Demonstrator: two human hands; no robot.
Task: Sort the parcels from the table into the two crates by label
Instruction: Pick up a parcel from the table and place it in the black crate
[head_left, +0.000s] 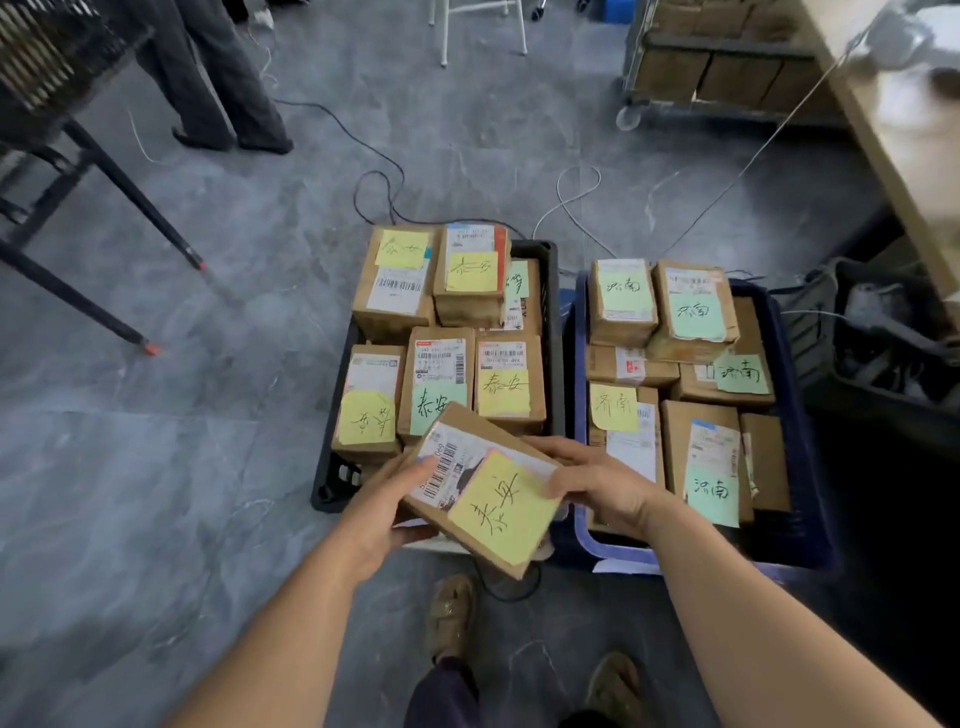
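Both hands on one parcel (480, 499), held above near edge of black crate (332, 467). Left hand (387, 512) curled round left end, thumb on barcode label; right hand (597, 480) gripping right end, fingers over top edge. Yellow note (506, 506) on top matches handwriting on notes in black crate; blue crate (795, 405) to right carries different characters. Step in hand, by judgement: placing. Next: lower onto near row, black crate, already stacked; needs flat seat.

Both crates (556, 322) parcel-packed (509, 389)
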